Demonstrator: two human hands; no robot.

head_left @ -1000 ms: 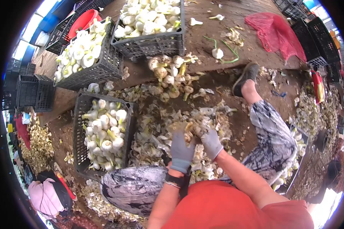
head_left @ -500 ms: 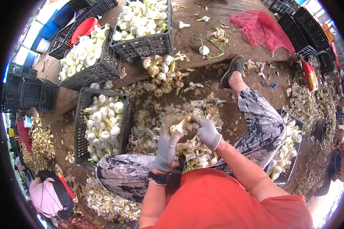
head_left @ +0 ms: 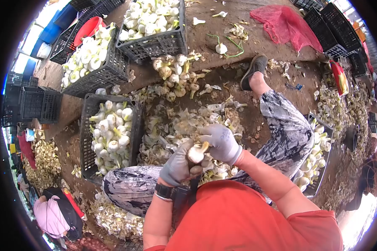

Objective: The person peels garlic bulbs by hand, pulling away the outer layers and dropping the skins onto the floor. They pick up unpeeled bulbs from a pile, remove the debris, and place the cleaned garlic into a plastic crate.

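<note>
A garlic bulb (head_left: 195, 154) with a short yellowish stem lies in my gloved left hand (head_left: 176, 164), whose fingers wrap round it. My gloved right hand (head_left: 221, 143) is against the stem side of the bulb, its fingers bent and pressed together at the stem. Beneath both hands spreads a heap of loose peelings (head_left: 165, 138). White bulbs with trimmed stems fill the black crate (head_left: 87, 140) to the left of my hands. Unpeeled bulbs (head_left: 176, 75) lie in a pile beyond the peelings.
Two more full crates stand at the upper left (head_left: 155, 49) (head_left: 98, 83). Another crate of bulbs (head_left: 318, 178) is right of my knee. A red mesh bag (head_left: 282, 27) lies at the upper right. A person in pink (head_left: 50, 215) sits at the lower left.
The bulb has come lower and closer to my body, its round white side now turned up. My left hand has moved down and left, and my right hand has shifted slightly up.
</note>
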